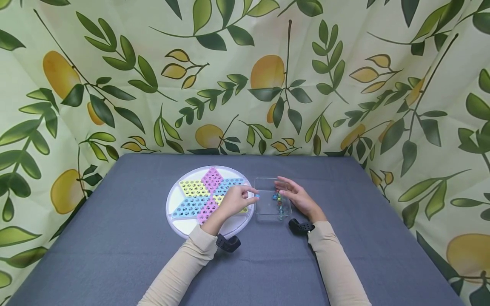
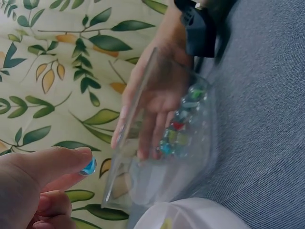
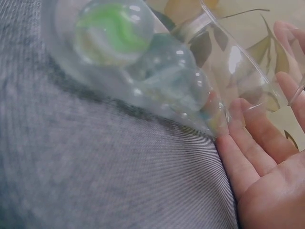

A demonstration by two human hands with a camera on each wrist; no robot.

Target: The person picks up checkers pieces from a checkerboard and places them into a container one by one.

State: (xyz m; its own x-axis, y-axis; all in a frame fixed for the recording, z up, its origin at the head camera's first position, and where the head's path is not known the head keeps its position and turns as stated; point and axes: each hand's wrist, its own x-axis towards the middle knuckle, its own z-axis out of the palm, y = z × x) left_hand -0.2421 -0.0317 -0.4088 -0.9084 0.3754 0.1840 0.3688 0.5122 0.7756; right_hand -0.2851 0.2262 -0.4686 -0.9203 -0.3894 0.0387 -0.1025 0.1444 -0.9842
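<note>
My left hand (image 1: 234, 201) pinches a blue glass marble (image 2: 88, 166) between thumb and forefinger, above the gap between the game board and the box. A clear plastic box (image 1: 266, 209) stands at the board's right, with several coloured marbles (image 1: 280, 204) gathered along its right side. My right hand (image 1: 301, 199) is at the box's right side, fingers extended. In the right wrist view, its fingertips (image 3: 224, 143) lie right at the clear wall. A marble with a green swirl (image 3: 112, 33) shows close up there, inside the box.
A round white Chinese checkers board (image 1: 177, 196) with a pink, yellow and blue star of holes lies under my left forearm. Dark grey cloth (image 1: 268, 263) covers the table. Behind it hangs a leaf-and-fruit patterned curtain (image 1: 237, 97). Black wrist cameras (image 1: 228, 243) sit on both wrists.
</note>
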